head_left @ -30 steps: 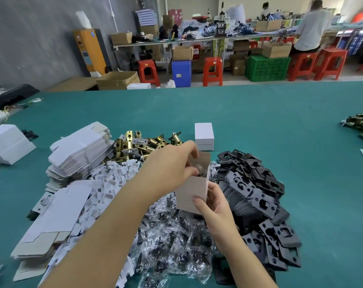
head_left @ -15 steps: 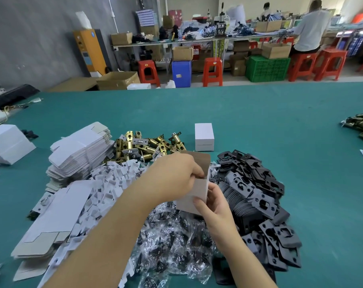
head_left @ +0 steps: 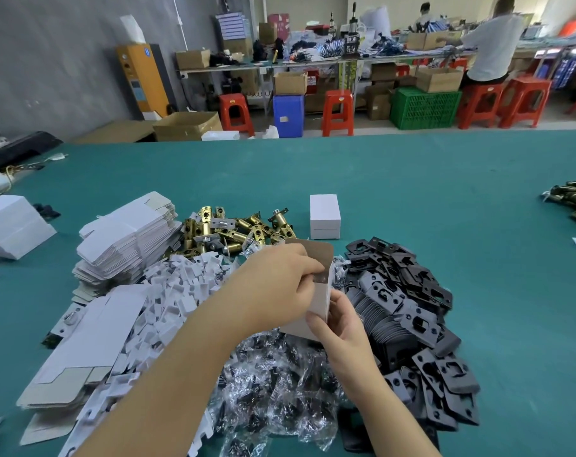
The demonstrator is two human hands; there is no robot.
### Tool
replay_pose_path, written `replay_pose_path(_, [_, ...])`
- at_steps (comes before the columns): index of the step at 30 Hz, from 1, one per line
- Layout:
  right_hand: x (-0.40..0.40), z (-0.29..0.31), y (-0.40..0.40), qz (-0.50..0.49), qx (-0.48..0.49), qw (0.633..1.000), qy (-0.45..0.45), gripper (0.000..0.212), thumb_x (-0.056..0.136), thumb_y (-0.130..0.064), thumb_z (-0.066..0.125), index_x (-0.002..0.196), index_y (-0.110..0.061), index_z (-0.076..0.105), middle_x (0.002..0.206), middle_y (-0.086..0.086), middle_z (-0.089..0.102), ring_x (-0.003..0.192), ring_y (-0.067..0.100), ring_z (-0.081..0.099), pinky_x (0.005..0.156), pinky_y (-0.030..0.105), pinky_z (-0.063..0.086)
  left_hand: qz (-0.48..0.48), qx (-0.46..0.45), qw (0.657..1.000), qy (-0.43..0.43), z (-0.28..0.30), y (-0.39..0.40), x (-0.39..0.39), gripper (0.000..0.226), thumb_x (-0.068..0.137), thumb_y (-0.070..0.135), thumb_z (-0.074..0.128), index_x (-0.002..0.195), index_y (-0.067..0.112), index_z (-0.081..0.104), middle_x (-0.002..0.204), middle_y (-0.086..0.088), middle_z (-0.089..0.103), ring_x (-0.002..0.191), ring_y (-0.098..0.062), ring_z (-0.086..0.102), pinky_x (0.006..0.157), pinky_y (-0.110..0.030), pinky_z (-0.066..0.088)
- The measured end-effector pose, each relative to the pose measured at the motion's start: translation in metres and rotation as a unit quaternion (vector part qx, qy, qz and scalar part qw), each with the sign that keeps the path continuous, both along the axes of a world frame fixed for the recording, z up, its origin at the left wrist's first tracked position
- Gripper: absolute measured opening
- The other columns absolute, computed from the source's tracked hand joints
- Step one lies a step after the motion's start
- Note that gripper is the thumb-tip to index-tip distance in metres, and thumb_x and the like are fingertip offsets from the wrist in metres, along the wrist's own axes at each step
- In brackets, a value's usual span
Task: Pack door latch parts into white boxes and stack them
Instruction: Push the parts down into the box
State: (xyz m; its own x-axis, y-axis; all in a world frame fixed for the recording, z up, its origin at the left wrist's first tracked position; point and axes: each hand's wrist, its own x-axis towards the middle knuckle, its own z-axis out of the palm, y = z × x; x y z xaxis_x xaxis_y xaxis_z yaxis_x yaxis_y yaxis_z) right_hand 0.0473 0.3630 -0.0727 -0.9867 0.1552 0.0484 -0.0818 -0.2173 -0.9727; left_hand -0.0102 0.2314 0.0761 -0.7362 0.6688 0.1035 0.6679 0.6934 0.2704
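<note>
Over the middle of the green bench point(head_left: 411, 179) both hands hold one small white box point(head_left: 318, 301), upright, its brown-lined top flap point(head_left: 319, 255) standing open at 12 o'clock. The left hand point(head_left: 276, 285) covers the box's left side, its fingers point(head_left: 308, 270) curled at the open mouth, pinching the rim. The right hand point(head_left: 341, 319) grips the box from 5 o'clock, thumb pressed on the near face and fingers curled round the right side. What lies inside the box cannot be made out.

At 12 o'clock from the hands a closed white box point(head_left: 325, 216) stands alone on the bench. At 11 o'clock lies a heap of brass latch bolts point(head_left: 233, 230). At 10 o'clock is a stack of flat unfolded cartons point(head_left: 128, 237), and at 9 o'clock a spread of small white card inserts point(head_left: 181, 288). At 3 to 4 o'clock sits a pile of black strike plates point(head_left: 411, 311), and at 6 o'clock, under the forearms, clear bags of dark small parts point(head_left: 273, 387). More brass latches point(head_left: 573, 197) lie at the bench's far right edge.

No writing on any box or part can be read. Beyond the bench are red stools point(head_left: 337, 110), a green crate point(head_left: 425, 108) and a seated person in a white shirt point(head_left: 492, 44)
</note>
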Motion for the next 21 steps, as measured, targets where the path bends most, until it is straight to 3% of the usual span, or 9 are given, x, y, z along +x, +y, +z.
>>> replay_pose_path(4, [-0.001, 0.0, -0.001, -0.009, 0.031, 0.999, 0.023, 0.04, 0.084, -0.044, 0.074, 0.121, -0.039, 0.062, 0.113, 0.005, 0.071, 0.107, 0.029, 0.067, 0.083, 0.039, 0.06, -0.01, -0.021, 1.0, 0.019, -0.005, 0.0, 0.003, 0.03, 0.102, 0.027, 0.046, 0.117, 0.024, 0.072, 0.106, 0.006, 0.068, 0.101, -0.015, 0.059, 0.097, -0.038, 0.045])
replay_pose_path(6, [-0.001, -0.002, -0.002, -0.013, 0.048, 0.998, 0.037, 0.046, 0.083, -0.048, 0.073, 0.126, -0.047, 0.057, 0.112, 0.005, 0.069, 0.104, 0.03, 0.067, 0.087, 0.044, 0.059, -0.014, -0.037, 0.999, 0.03, -0.009, 0.0, 0.002, 0.029, 0.103, 0.033, 0.048, 0.117, 0.024, 0.071, 0.107, 0.007, 0.066, 0.103, -0.015, 0.058, 0.099, -0.039, 0.043])
replay_pose_path(11, [0.002, -0.002, -0.005, -0.007, 0.121, 0.989, 0.085, 0.074, 0.1, -0.039, 0.059, 0.145, -0.074, 0.013, 0.115, -0.019, 0.061, 0.079, 0.021, 0.061, 0.074, 0.03, 0.054, -0.011, -0.035, 0.997, 0.062, -0.016, 0.001, 0.0, 0.023, 0.105, 0.033, 0.05, 0.116, 0.026, 0.069, 0.11, 0.009, 0.064, 0.106, -0.015, 0.054, 0.099, -0.036, 0.04])
replay_pose_path(13, [0.005, -0.002, -0.007, -0.004, 0.165, 0.982, 0.089, 0.075, 0.098, -0.05, 0.053, 0.147, -0.075, 0.0, 0.119, -0.027, 0.057, 0.074, 0.006, 0.051, 0.073, 0.021, 0.047, -0.003, -0.019, 0.997, 0.08, -0.018, -0.001, 0.0, 0.022, 0.105, 0.033, 0.049, 0.114, 0.028, 0.068, 0.108, 0.011, 0.065, 0.105, -0.014, 0.055, 0.097, -0.034, 0.039])
replay_pose_path(14, [0.006, -0.003, -0.007, -0.003, 0.18, 0.979, 0.09, 0.075, 0.095, -0.057, 0.05, 0.147, -0.074, -0.002, 0.123, -0.024, 0.054, 0.081, -0.001, 0.045, 0.077, 0.019, 0.042, 0.002, -0.01, 0.996, 0.094, -0.019, -0.003, 0.001, 0.021, 0.105, 0.035, 0.048, 0.113, 0.03, 0.068, 0.107, 0.013, 0.065, 0.104, -0.013, 0.055, 0.094, -0.032, 0.037])
replay_pose_path(15, [0.007, -0.003, -0.006, -0.001, 0.188, 0.978, 0.091, 0.075, 0.094, -0.061, 0.048, 0.147, -0.074, -0.003, 0.126, -0.016, 0.054, 0.086, 0.001, 0.045, 0.081, 0.022, 0.043, 0.005, 0.002, 0.994, 0.107, -0.02, -0.005, 0.001, 0.021, 0.105, 0.035, 0.048, 0.111, 0.032, 0.068, 0.105, 0.013, 0.066, 0.103, -0.012, 0.056, 0.091, -0.03, 0.035])
replay_pose_path(17, [0.008, -0.002, -0.004, 0.001, 0.196, 0.976, 0.099, 0.075, 0.096, -0.058, 0.049, 0.146, -0.075, -0.003, 0.124, 0.008, 0.063, 0.08, 0.021, 0.058, 0.08, 0.037, 0.055, 0.01, 0.027, 0.99, 0.137, -0.021, -0.01, 0.004, 0.02, 0.105, 0.035, 0.05, 0.109, 0.032, 0.069, 0.102, 0.013, 0.067, 0.099, -0.012, 0.057, 0.086, -0.029, 0.031])
replay_pose_path(18, [0.008, -0.001, -0.004, 0.0, 0.203, 0.973, 0.11, 0.075, 0.098, -0.052, 0.05, 0.146, -0.074, -0.003, 0.123, 0.007, 0.063, 0.078, 0.023, 0.062, 0.076, 0.037, 0.058, 0.01, 0.033, 0.987, 0.157, -0.022, -0.012, 0.005, 0.019, 0.104, 0.034, 0.052, 0.106, 0.03, 0.07, 0.1, 0.012, 0.068, 0.096, -0.014, 0.058, 0.084, -0.03, 0.03])
replay_pose_path(21, [0.006, -0.002, -0.002, -0.031, 0.246, 0.96, 0.127, 0.078, 0.101, -0.039, 0.055, 0.15, -0.07, 0.003, 0.129, -0.023, 0.06, 0.081, 0.016, 0.069, 0.07, 0.033, 0.06, 0.009, 0.02, 0.976, 0.217, -0.026, -0.016, 0.008, 0.007, 0.094, 0.023, 0.069, 0.09, 0.026, 0.074, 0.084, 0.01, 0.069, 0.08, -0.019, 0.061, 0.075, -0.033, 0.034])
